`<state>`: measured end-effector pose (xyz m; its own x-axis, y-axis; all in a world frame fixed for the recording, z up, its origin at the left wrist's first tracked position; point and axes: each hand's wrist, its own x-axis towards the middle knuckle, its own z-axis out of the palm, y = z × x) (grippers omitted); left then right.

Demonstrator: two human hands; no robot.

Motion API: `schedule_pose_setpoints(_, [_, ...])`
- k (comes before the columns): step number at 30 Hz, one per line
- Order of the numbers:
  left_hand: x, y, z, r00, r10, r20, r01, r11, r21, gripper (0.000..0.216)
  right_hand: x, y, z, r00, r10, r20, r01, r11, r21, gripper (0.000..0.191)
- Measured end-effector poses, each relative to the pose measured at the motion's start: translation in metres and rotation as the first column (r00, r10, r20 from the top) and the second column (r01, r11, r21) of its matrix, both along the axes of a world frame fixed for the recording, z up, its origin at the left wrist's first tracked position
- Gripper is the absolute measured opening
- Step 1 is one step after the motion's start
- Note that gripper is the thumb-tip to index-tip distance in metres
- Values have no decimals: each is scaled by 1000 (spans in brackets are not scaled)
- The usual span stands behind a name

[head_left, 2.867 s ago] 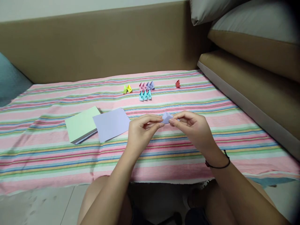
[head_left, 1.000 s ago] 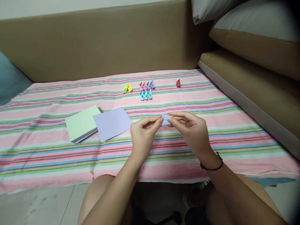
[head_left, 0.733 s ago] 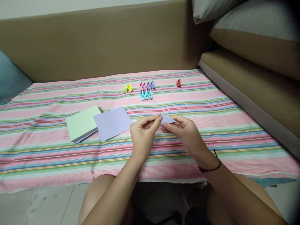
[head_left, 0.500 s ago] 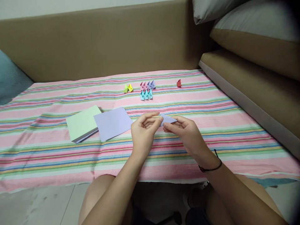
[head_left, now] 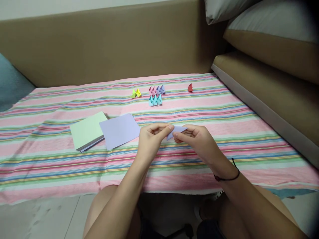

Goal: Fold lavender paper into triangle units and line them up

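My left hand [head_left: 151,141] and my right hand [head_left: 199,142] meet above the striped cloth [head_left: 224,132], both pinching a small folded lilac paper piece [head_left: 176,130]. The left fingertips grip its left end, the right thumb and fingers hold it from the right and below. A black band circles my right wrist. Part of the piece is hidden behind my fingers.
A loose lilac sheet [head_left: 119,130] overlaps a green-topped paper stack [head_left: 86,130] to the left. Farther back sit small folded pieces: yellow-green [head_left: 136,93], pink and lilac [head_left: 156,90], blue [head_left: 155,100], one red [head_left: 190,88]. Brown cushions [head_left: 269,89] rise at right, a backrest behind.
The hands have shifted slightly lower and closer, and the lilac piece has been turned and flattened between the fingertips. Everything on the cloth stays where it was.
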<state>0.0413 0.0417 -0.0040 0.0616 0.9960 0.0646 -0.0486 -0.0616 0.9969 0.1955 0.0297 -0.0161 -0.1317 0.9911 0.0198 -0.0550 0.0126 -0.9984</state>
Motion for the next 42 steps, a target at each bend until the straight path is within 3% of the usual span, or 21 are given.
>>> schedule_pose_setpoints(8, [0, -1, -1, 999, 46, 16, -47, 998, 49, 15, -4, 0, 3, 999, -47, -18, 47, 999, 13, 24])
schedule_pose_setpoints(12, [0, -1, 0, 999, 54, -4, -54, 997, 53, 15, -2, -1, 4, 1000, -15, -16, 15, 1000, -4, 28])
schedule_pose_setpoints(16, [0, -1, 0, 999, 39, -9, -38, 998, 51, 17, 1, 0, 5, 999, -26, 28, 24, 997, 73, 33])
schedule_pose_setpoints(20, [-1, -1, 2, 999, 41, -25, -40, 999, 36, 16, 4, 2, 6, 998, 56, -36, -56, 998, -1, 35])
schedule_pose_setpoints(25, [-3, 0, 3, 999, 22, -26, -21, 999, 24, 16, 7, 3, 8, 998, 46, 40, -48, 996, 70, 39])
schedule_pose_setpoints(32, [-4, 2, 2, 987, -59, -151, 72, 994, 80, 16, 6, 3, 2, 987, 100, 127, -111, 991, 77, 23])
schedule_pose_setpoints(35, [-3, 3, 2, 986, -63, -154, 78, 992, 95, 17, 3, 2, -1, 996, 10, 84, -19, 994, 109, 21])
schedule_pose_setpoints(38, [-3, 3, 1, 996, -61, -59, 65, 996, 64, 26, 0, 2, -1, 994, -104, 46, 98, 989, 114, 20])
schedule_pose_setpoints(42, [-4, 2, -1, 998, -51, -44, 54, 996, 69, 22, -2, 2, -1, 993, -106, 47, 102, 991, 85, 21])
